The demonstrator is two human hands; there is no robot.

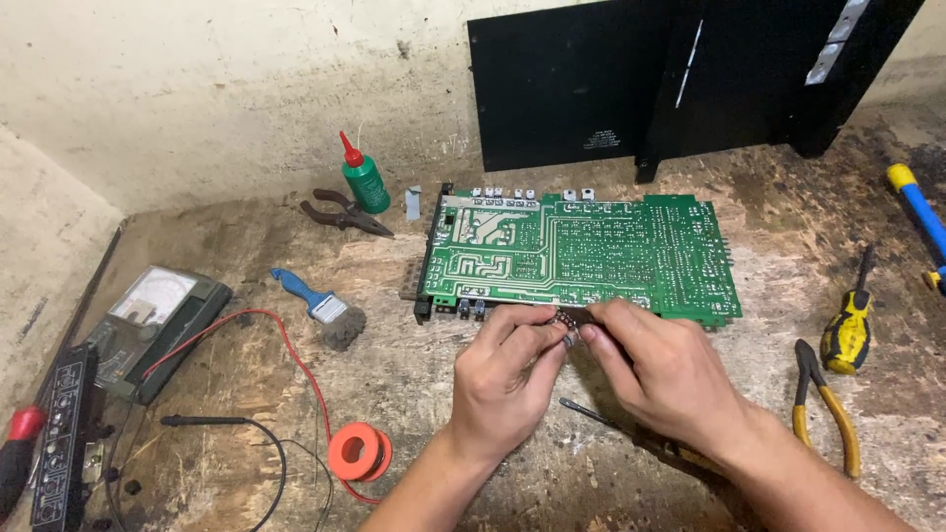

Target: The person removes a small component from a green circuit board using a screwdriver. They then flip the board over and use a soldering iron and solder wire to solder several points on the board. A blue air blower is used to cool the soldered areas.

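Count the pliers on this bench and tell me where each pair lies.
2. Dark-handled pliers lie at the back beside the green bottle; yellow-handled pliers lie right of the right hand. More could sit outside the view.

From where I sit, I see a worn wooden workbench [552, 473] filling most of the view, its surface scuffed, stained and pale in patches. At twelve o'clock a rough plastered wall [227, 89], cream and blotched with grime, rises behind it. At nine o'clock a second wall [39, 227] closes in, forming a corner. At one o'clock a black panel [572, 89] leans against the wall. Light is even and dull.
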